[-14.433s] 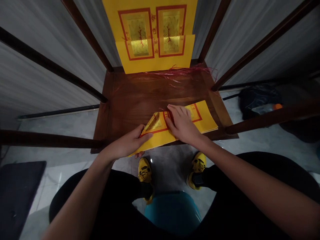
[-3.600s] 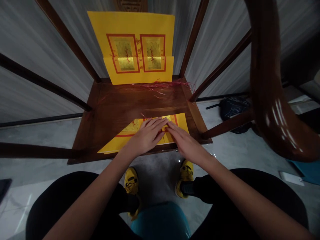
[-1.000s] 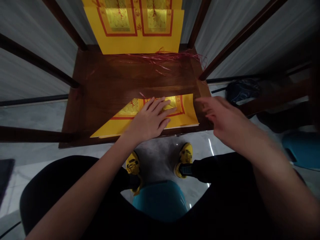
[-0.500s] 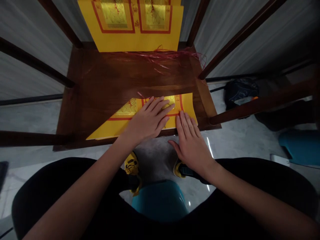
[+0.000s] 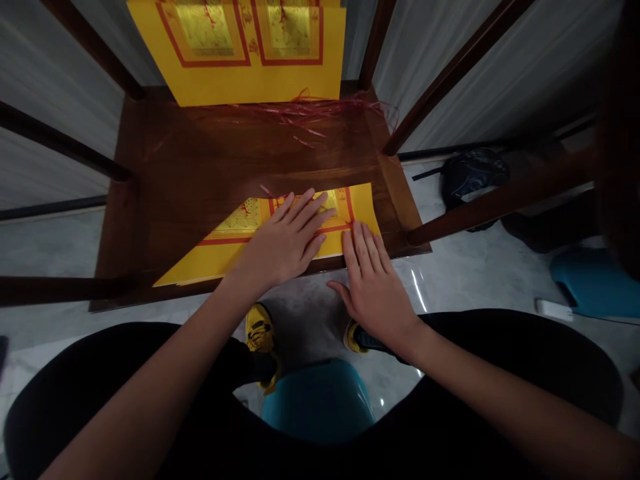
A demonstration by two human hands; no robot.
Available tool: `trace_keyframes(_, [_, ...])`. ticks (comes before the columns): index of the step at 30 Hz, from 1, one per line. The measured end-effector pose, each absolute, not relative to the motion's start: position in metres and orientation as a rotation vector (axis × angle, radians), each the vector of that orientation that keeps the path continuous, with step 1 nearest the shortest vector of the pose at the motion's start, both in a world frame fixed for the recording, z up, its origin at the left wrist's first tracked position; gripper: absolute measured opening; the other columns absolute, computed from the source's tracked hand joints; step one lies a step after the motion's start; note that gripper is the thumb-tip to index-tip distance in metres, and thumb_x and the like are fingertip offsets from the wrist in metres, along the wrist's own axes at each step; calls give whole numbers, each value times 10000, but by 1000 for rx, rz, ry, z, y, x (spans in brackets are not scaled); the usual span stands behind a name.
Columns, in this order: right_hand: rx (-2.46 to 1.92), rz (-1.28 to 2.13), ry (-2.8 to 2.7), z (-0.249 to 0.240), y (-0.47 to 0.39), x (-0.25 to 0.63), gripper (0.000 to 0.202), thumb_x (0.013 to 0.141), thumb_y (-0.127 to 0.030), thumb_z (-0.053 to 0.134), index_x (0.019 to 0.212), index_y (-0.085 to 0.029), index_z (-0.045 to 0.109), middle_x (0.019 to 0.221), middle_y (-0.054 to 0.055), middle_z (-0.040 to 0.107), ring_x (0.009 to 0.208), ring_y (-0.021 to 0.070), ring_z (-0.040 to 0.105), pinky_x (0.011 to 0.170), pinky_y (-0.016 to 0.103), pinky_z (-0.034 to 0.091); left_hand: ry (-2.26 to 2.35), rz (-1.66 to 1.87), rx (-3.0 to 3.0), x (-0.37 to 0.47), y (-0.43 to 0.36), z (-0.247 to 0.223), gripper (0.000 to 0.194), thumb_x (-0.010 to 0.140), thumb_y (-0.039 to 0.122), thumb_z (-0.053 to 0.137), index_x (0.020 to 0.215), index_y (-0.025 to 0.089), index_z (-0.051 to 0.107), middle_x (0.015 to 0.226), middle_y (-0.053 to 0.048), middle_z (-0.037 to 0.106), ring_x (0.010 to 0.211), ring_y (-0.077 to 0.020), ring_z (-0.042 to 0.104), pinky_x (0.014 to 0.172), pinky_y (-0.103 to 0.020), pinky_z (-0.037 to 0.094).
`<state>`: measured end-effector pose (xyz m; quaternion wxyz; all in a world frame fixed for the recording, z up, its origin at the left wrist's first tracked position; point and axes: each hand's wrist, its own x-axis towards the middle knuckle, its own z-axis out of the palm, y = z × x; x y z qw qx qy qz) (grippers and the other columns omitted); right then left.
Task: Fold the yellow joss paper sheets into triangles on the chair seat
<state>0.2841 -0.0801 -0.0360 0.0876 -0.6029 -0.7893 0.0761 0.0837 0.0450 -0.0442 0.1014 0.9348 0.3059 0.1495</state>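
A folded sheet of yellow joss paper (image 5: 210, 259), printed with red borders and gold squares, lies along the near edge of the wooden seat. Its left end tapers to a point. My left hand (image 5: 280, 243) rests flat on the middle of the paper, fingers spread toward the upper right. Lower right of it, my right hand (image 5: 373, 280) lies with its fingertips on the right part of the paper and its thumb held out. Neither hand grips anything. The palms hide part of the print.
The dark wooden seat (image 5: 200, 153) has posts at its sides. A stack of yellow printed paper (image 5: 260, 83) stands at its back, with red plastic strings (image 5: 310, 115) before it. A dark backpack (image 5: 473, 177) sits on the floor at right. A teal stool (image 5: 320, 400) is beneath me.
The whole view has shifted, so the seat and papers appear slightly further left. Both hands keep nearly the same place on the folded paper.
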Motion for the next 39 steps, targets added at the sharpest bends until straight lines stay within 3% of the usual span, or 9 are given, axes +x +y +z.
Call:
trace_keyframes(3, [-1790, 248, -2341, -40, -79, 286, 1017, 1110, -486, 540, 1779, -95, -119, 1840, 216, 36, 1723, 400, 42, 1415, 668, 129, 903, 442, 2762, 84, 45, -45, 531, 1179, 349, 399, 1696, 231, 427, 1805, -113, 377, 1712, -336, 262, 1396, -619, 230])
trace_keyframes(14, [-1831, 4, -2451, -44, -79, 282, 1018, 1082, -430, 634, 1762, 32, 33, 1797, 351, 175, 1708, 459, 158, 1389, 644, 238, 909, 377, 2786, 83, 40, -38, 511, 1168, 313, 430, 1673, 363, 485, 1811, 5, 358, 1725, -328, 211, 1389, -721, 104])
trace_keyframes(19, [-2016, -171, -2371, -42, -94, 280, 968, 1067, -474, 646, 1694, 140, 238, 1712, 450, 300, 1606, 550, 393, 1270, 647, 427, 1053, 378, 2751, 92, 35, -37, 592, 1139, 326, 442, 1723, 240, 396, 1799, -50, 371, 1707, -298, 283, 1411, -672, 72])
trace_keyframes(23, [-2054, -208, -2412, -15, -88, 283, 804, 1127, -486, 480, 1552, 197, 471, 1554, 450, 552, 1437, 535, 607, 1287, 698, 342, 1185, 402, 2727, 104, 30, -40, 723, 1112, 374, 459, 1720, 12, 308, 1815, -234, 251, 1714, -324, 254, 1426, -591, 102])
trace_keyframes(25, [-2063, -174, -2445, 2, -76, 286, 675, 1141, -469, 443, 1364, 124, 675, 1360, 391, 718, 1252, 483, 721, 1278, 688, 326, 1212, 360, 2719, 108, 28, -41, 782, 1111, 427, 468, 1705, -49, 290, 1808, -291, 212, 1722, -352, 214, 1426, -588, 85])
trace_keyframes(27, [-2073, -155, -2437, 15, -62, 291, 557, 1145, -443, 441, 1206, 14, 754, 1101, 276, 798, 1093, 422, 747, 1185, 630, 419, 1235, 317, 2710, 111, 26, -41, 796, 1120, 482, 468, 1717, -14, 292, 1817, -295, 176, 1727, -373, 182, 1413, -635, 33])
trace_keyframes(31, [-2057, -100, -2475, 18, -37, 296, 416, 1122, -383, 500, 1219, -41, 717, 1138, 250, 765, 1144, 435, 695, 1006, 546, 483, 1234, 250, 2639, 111, 28, -39, 702, 1135, 490, 475, 1753, 194, 321, 1866, -188, 95, 1742, -378, 84, 1376, -712, -34])
trace_keyframes(36, [-2069, 227, -2462, 26, -15, 298, 270, 1096, -191, 466, 1235, -74, 667, 969, 182, 799, 899, 320, 746, 909, 444, 481, 1152, 281, 2410, 108, 42, -37, 584, 1074, 197, 509, 1650, 290, 482, 1878, -105, 143, 1747, -346, 101, 1355, -745, -41])
trace_keyframes(39, [-1872, 374, -2397, 46, -9, 297, 263, 1103, -220, 490, 1324, -151, 616, 933, 104, 782, 831, 279, 722, 798, 387, 474, 1134, 551, 2213, 105, 50, -34, 574, 885, -28, 507, 1356, 256, 670, 1736, -98, 474, 1658, -314, 379, 1354, -731, 134])
